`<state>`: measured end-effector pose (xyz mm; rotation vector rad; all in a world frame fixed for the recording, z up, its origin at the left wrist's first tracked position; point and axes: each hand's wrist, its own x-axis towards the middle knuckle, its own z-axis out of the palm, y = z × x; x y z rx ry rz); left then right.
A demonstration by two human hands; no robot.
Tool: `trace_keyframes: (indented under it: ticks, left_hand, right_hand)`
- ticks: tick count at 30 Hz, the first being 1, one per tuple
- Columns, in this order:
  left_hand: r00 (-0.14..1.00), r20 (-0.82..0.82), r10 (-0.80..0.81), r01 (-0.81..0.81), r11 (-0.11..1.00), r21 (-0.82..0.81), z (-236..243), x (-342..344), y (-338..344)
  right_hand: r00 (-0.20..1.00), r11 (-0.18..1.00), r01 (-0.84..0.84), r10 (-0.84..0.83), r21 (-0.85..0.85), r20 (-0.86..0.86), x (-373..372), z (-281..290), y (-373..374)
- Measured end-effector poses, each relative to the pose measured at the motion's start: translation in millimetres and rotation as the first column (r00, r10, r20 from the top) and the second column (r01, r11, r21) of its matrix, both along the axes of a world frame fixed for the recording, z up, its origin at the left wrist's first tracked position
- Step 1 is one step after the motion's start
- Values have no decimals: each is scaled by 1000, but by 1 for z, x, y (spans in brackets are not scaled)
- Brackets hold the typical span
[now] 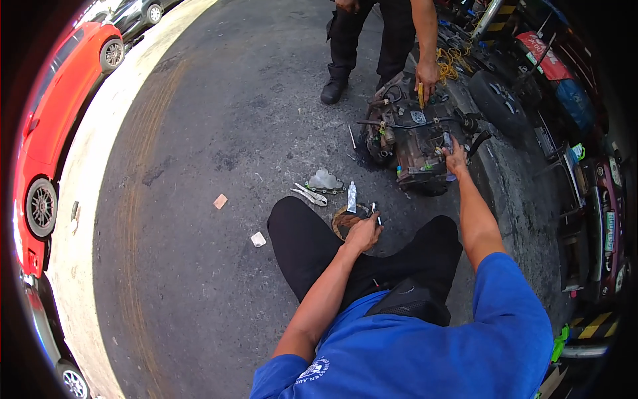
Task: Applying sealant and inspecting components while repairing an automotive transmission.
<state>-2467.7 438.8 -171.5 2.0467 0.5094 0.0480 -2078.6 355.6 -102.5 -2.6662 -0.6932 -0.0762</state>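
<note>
My left hand (363, 234) is closed around a short metal ratchet (375, 211), held low between my knees above a round brown-rimmed bowl (343, 218). My right arm reaches out to a greasy engine or gearbox unit (419, 143) lying on the ground. There my right hand (456, 159) rests at its near right side with fingers bent; what they grip, if anything, is hard to make out. Between my left knee and the unit lie a white tube (351, 197), a flat metal cover (325, 180) and locking pliers (310, 194).
Across the unit stands another person, whose hand (427, 74) holds a yellow-handled tool against it. A thin rod (352, 136) lies to its left. On the right are a tire (497, 103), yellow cord (453, 63) and car parts. A red car (63, 113) is parked far left.
</note>
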Motion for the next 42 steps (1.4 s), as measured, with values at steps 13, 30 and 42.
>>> trace_keyframes:
  ticks: [13, 30, 42]
  left_hand:
    - [999, 22, -26, 25, 999, 24, -1, -2, 2]
    - [998, -33, -62, 61, 998, -24, 3, -1, 2]
    - [998, -17, -59, 60, 998, 15, -2, 1, 0]
  right_hand:
    - [999, 999, 21, -22, -49, -24, 5, 0, 1]
    - [1000, 998, 28, -29, -52, -11, 3, 2, -1]
    - [999, 999, 30, -30, -40, -23, -2, 2, 1]
